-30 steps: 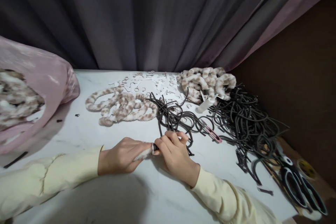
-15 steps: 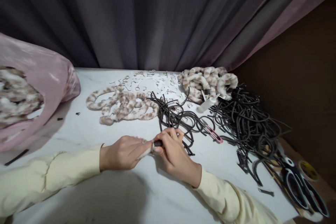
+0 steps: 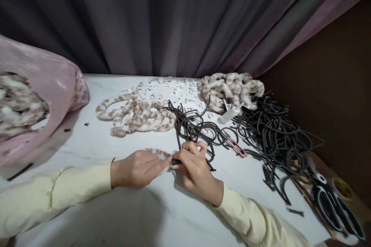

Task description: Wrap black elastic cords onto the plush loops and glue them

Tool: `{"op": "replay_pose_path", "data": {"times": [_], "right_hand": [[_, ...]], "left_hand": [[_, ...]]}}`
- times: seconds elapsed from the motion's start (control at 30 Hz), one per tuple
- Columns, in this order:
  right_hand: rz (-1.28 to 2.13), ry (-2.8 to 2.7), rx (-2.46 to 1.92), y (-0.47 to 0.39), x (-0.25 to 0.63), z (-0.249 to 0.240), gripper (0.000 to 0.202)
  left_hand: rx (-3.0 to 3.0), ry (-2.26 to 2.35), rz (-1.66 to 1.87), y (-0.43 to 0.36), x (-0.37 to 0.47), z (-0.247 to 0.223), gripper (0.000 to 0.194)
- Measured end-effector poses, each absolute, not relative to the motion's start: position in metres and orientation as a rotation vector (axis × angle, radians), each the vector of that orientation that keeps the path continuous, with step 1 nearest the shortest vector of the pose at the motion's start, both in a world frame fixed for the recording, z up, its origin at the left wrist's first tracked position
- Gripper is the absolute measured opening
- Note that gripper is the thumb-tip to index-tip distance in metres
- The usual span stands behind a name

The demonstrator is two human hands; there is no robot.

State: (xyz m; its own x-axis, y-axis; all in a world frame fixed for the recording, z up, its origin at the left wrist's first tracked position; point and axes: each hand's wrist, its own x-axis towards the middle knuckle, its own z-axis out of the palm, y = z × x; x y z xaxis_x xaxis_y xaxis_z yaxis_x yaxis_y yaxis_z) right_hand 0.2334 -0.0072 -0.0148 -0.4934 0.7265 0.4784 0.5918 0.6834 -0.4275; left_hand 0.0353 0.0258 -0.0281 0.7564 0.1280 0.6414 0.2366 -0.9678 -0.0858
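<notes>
A brown-and-white plush strip [image 3: 159, 153] is pinched by the left hand [image 3: 138, 170]. Its dark end [image 3: 175, 161] is gripped by the right hand [image 3: 196, 170].

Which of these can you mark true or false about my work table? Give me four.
The left hand holds a furry piece. True.
The right hand is wrapped around the white bottle. False: its fingers are at a dark piece.
The black-handled scissors are right of the white bottle. True.
The pink bag holds only black cords. False: furry material shows in the bag.
</notes>
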Motion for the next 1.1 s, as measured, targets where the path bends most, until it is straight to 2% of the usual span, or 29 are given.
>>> {"op": "replay_pose_path", "data": {"times": [0.27, 0.4, 0.57, 0.87, 1.1], "right_hand": [[0.192, -2.235, -1.027, -0.0071, 0.2359, -0.0161, 0.009], [0.238, -2.175, -1.030, -0.0057, 0.2378, -0.0204, 0.020], [0.204, -2.234, -1.000, -0.0051, 0.2408, -0.0200, 0.008], [0.008, -2.332, -0.900, -0.0091, 0.2387, -0.0176, 0.014], [0.076, -2.270, -0.906, -0.0097, 0.2353, -0.0167, 0.015]], "left_hand": [[-2.819, -0.334, -1.049, 0.0281, 0.0325, -0.0254, 0.039], [-2.822, -0.314, -1.044, 0.0305, 0.0306, -0.0261, 0.039], [-2.835, -0.306, -1.042, 0.0310, 0.0308, -0.0280, 0.036], [-2.878, -0.250, -1.072, 0.0284, 0.0335, -0.0237, 0.031], [-2.864, -0.176, -1.008, 0.0274, 0.0314, -0.0250, 0.030]]}}
